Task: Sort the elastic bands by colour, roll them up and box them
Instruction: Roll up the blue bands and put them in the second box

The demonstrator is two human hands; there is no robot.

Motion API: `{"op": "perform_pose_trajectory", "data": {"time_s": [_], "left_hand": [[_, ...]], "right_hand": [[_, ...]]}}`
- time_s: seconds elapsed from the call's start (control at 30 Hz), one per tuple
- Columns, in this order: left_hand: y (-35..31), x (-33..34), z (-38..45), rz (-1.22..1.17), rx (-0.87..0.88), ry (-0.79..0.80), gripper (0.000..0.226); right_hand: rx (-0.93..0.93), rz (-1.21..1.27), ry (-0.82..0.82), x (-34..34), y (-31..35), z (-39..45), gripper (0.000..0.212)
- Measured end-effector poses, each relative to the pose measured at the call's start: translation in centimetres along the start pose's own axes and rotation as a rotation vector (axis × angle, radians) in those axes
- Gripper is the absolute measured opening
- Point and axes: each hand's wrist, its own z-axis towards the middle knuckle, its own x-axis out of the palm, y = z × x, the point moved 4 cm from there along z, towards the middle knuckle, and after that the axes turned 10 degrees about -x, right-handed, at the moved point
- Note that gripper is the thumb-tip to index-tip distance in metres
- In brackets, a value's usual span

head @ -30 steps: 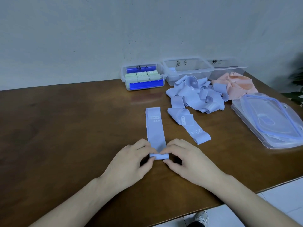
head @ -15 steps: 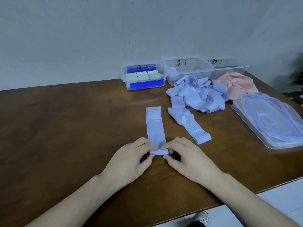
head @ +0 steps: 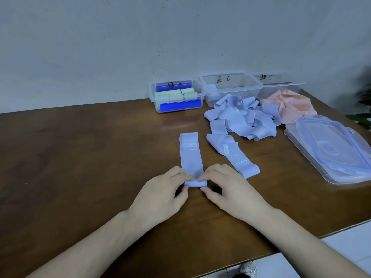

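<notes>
Lilac-blue elastic band (head: 190,157) lies flat on the brown wooden table (head: 80,157), stretched away from the person, its near end wound into a small roll (head: 195,183). The left hand (head: 162,195) pinches the roll's left end between thumb and curled fingers; the right hand (head: 230,193) pinches the right end the same way. Just to the right lies a second blue band (head: 234,155) printed "20 LB", and behind it a loose heap of blue bands (head: 243,119). A heap of pink bands (head: 289,105) sits beside that, touching it. Along the wall stand three clear boxes: the left box (head: 177,97) holds rolled green bands (head: 174,95), the middle box (head: 230,87) holds at least one blue roll in its left corner, and the right box (head: 279,85) is partly hidden behind the pink heap. Clear lids (head: 331,147) with blue seals lie stacked at the table's right edge.
</notes>
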Motion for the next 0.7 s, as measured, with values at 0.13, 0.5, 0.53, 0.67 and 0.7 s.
{"op": "perform_pose_trajectory", "data": {"time_s": [0.13, 0.5, 0.53, 0.67, 0.7], "left_hand": [[-0.2, -0.1, -0.1, -0.031, 0.028, -0.011, 0.022], [0.3, -0.3, 1.3, -0.023, 0.002, -0.019, 0.023], [0.3, -0.4, 1.3, -0.023, 0.003, -0.018, 0.023], [0.3, -0.4, 1.4, -0.021, 0.031, -0.027, 0.021], [0.3, -0.4, 1.4, -0.018, 0.035, -0.027, 0.021]], "right_hand": [[0.007, 0.01, 0.003, 0.2, -0.7, 0.3, 0.018], [0.015, 0.005, -0.008, 0.2, -1.4, 1.1, 0.024], [0.018, 0.005, -0.002, 0.3, -1.5, 1.1, 0.023], [0.023, 0.017, 0.003, 0.5, -2.0, 1.5, 0.019], [0.032, 0.025, 0.007, 0.5, -2.2, 1.6, 0.02]]}}
